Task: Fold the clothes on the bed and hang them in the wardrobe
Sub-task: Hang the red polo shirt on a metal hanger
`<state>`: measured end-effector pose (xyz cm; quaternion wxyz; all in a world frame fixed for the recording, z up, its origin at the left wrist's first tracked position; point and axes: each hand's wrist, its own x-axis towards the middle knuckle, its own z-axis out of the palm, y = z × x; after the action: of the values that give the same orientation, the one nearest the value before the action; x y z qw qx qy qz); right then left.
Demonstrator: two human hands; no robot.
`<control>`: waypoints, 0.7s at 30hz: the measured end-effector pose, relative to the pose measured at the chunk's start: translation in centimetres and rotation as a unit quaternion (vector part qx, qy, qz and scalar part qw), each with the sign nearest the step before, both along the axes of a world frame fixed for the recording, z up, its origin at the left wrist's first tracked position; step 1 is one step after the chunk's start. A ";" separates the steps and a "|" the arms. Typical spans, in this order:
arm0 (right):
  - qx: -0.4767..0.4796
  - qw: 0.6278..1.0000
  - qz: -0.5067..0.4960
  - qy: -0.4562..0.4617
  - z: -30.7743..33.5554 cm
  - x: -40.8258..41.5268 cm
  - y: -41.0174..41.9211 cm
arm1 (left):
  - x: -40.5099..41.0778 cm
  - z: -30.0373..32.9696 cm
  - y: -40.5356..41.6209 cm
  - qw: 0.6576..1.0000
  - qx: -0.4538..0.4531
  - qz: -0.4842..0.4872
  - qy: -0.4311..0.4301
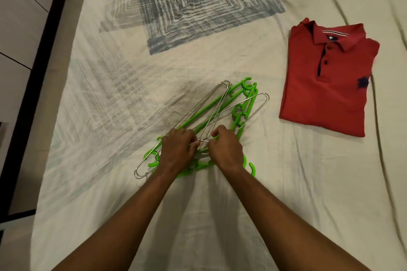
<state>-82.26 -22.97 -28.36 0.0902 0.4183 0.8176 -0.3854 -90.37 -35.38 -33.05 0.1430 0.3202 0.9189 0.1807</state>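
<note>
Tangled metal hangers (211,114) are pinched at their necks by both the left hand (179,149) and the right hand (225,149), probably to free one for the folded red polo shirt (326,81).

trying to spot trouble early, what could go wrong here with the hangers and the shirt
1. The metal hangers lie crossed through the green plastic hangers. Both the left hand and the right hand pinch the wires where they meet, so pulling one free may drag the whole pile along.
2. The folded red polo shirt lies close to the right of the pile; a hanger yanked loose could likely sweep into it and undo the fold.
</note>
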 end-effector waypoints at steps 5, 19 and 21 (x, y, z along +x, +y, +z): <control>0.033 0.998 0.046 -0.002 -0.1 0.5 -0.1 | 0.2 0.8 0.0 0.999 0.039 0.006 -0.019; -0.073 0.975 -0.111 0.177 1.8 2.1 2.9 | 4.8 5.7 5.4 0.975 0.203 0.088 0.026; -0.102 0.958 -0.179 0.197 1.4 3.9 5.0 | 6.8 5.8 8.2 0.973 0.226 0.053 -0.005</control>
<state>-78.33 -17.95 -26.97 -0.1010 0.4623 0.6868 -0.5517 -83.58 -27.20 -27.24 0.0621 0.2941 0.8691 0.3928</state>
